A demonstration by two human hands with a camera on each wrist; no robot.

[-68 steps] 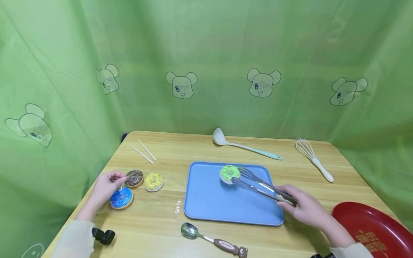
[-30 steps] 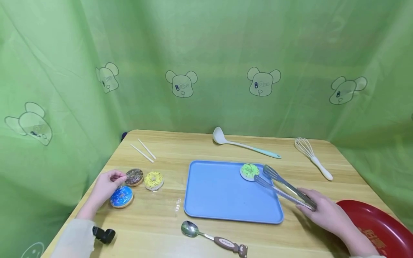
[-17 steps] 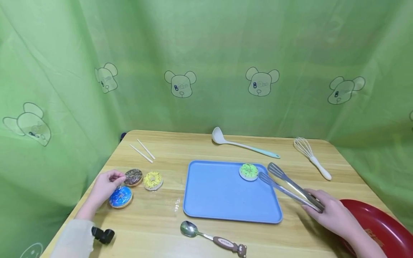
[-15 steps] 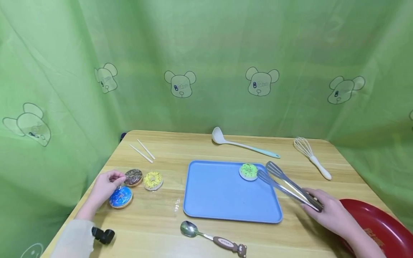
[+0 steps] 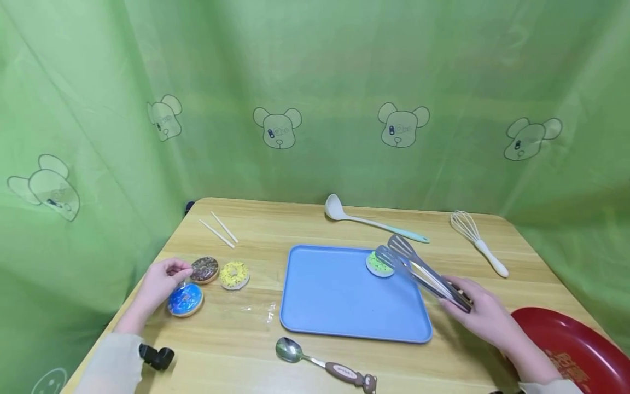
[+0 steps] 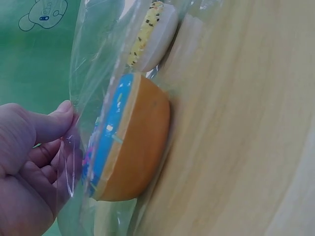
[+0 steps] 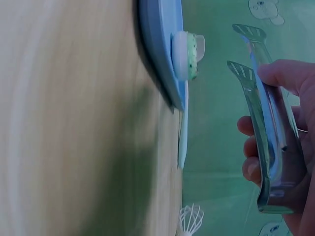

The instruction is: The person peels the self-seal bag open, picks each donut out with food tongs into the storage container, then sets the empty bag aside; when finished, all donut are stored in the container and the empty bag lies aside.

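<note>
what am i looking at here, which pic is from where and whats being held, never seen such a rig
There is no machine here, just a person's bare left hand and right hand. The wide picture comes from a camera worn on the head, looking forward and down. The two smaller ones come from wrist cameras, one per hand.

On the wooden table are a blue tray bearing a green doughnut, a brown doughnut, a yellow doughnut, a blue doughnut, two white sticks, a ladle, a whisk and a spoon. A red dish shows partly at lower right.

The left hand pinches clear plastic beside the blue doughnut. The right hand holds metal tongs, their tips apart from the green doughnut.
</note>
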